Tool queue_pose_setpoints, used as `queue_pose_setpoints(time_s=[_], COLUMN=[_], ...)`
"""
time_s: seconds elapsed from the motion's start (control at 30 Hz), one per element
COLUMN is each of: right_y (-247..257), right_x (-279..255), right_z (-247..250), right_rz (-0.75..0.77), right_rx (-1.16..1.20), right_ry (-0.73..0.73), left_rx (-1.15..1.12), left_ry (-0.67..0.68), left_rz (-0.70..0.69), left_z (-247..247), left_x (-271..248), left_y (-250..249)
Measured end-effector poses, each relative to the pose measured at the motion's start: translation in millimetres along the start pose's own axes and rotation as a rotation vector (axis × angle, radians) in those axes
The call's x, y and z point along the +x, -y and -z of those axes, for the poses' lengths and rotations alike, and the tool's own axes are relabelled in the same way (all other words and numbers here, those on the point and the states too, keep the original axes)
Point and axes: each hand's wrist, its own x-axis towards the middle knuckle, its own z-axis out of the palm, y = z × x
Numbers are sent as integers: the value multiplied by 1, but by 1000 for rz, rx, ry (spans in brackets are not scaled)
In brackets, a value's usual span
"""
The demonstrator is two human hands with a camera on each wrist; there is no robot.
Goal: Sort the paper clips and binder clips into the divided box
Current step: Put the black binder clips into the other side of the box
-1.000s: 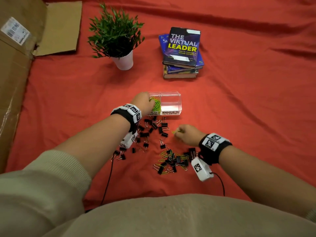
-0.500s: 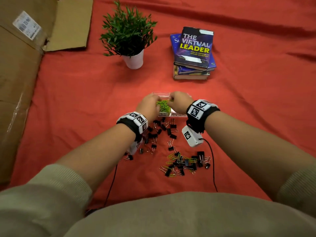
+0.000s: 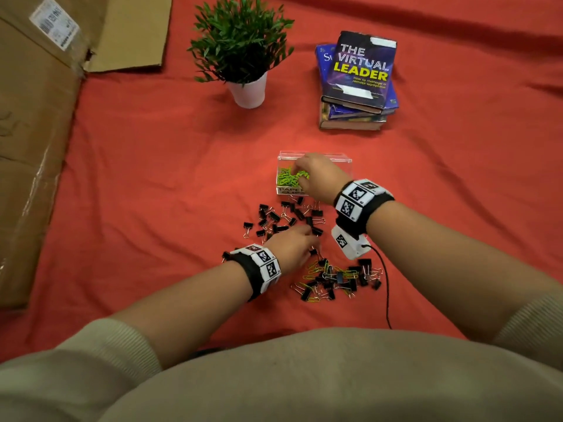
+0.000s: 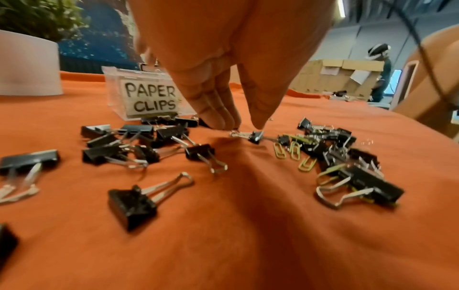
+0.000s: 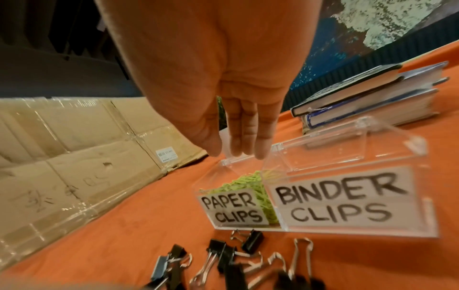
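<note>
A clear divided box (image 3: 345,166) stands on the red cloth, labelled PAPER CLIPS (image 4: 149,98) and BINDER CLIPS (image 5: 335,200). Green paper clips (image 3: 288,178) fill its left compartment (image 5: 238,184). My right hand (image 3: 301,173) hovers over that compartment, fingers straight down (image 5: 231,153), with nothing visible in them. Black binder clips (image 3: 283,217) lie scattered in front of the box. My left hand (image 3: 312,239) reaches down among them, its fingers and thumb (image 4: 242,125) slightly apart just above a small binder clip (image 4: 255,136). A mixed pile of both kinds of clip (image 3: 335,278) lies nearer to me.
A potted plant (image 3: 248,92) and a stack of books (image 3: 356,86) stand beyond the box. Flattened cardboard (image 3: 36,132) covers the left side. A black cable (image 3: 387,293) runs from my right wrist across the cloth beside the pile.
My right hand rose from the near pile to the box and stays above the paper clip compartment. My left hand left the box and came down to the scattered binder clips.
</note>
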Motion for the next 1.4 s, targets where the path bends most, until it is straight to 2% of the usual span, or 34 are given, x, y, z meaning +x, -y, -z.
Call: queue_pose_setpoints(time_s=[0.07, 0.1, 0.2, 0.3, 0.43, 0.5, 0.57, 0.77, 0.8, 0.87, 0.97, 1.03, 1.17, 1.3, 1.4], right_y=[-7, -10, -20, -34, -54, -62, -69, -82, -83, -82, -79, -81, -86, -93, -93], right_x=[-25, -40, -87, -123, -139, -138, -136, -133, -134, -140, -151, -153, -145, -135, -134], right_z=[-3, -6, -21, -45, -67, -66, -61, -43, -40, -36, -41, -47, -48, -48, -48], right_rz=[-1, -13, -49, -62, -44, -89, -147, -244, -251, -250, -202, -180, -221, -261, -227], right_rx=[37, 53, 20, -60, -99, -47, -4, 128, 136, 97, -106, -178, -72, 19, 4], right_ry=[22, 96, 386, 471, 387, 330, 259, 61, 79, 216, 442, 458, 327, 114, 33], left_rx=[33, 53, 118, 96, 66, 95, 118, 183, 177, 150, 160, 166, 78, 34, 37], left_ry=[39, 43, -38, -104, -32, 19, 40, -90, -108, -112, 3, 63, 55, 4, -10], left_rz=[-5, -7, 32, 81, -2, -40, -20, 85, 99, 62, -57, -57, 55, 121, 152], left_z=[-2, -3, -2, 2, -5, -13, -18, -10, -6, -3, -9, -17, -20, -11, -5], left_x=[3, 5, 9, 9, 3, 3, 4, 10, 9, 7, 3, 3, 9, 14, 15], left_y=[-1, 1, 5, 4, -4, -8, -11, -1, -1, -3, -18, -26, -22, -10, -3])
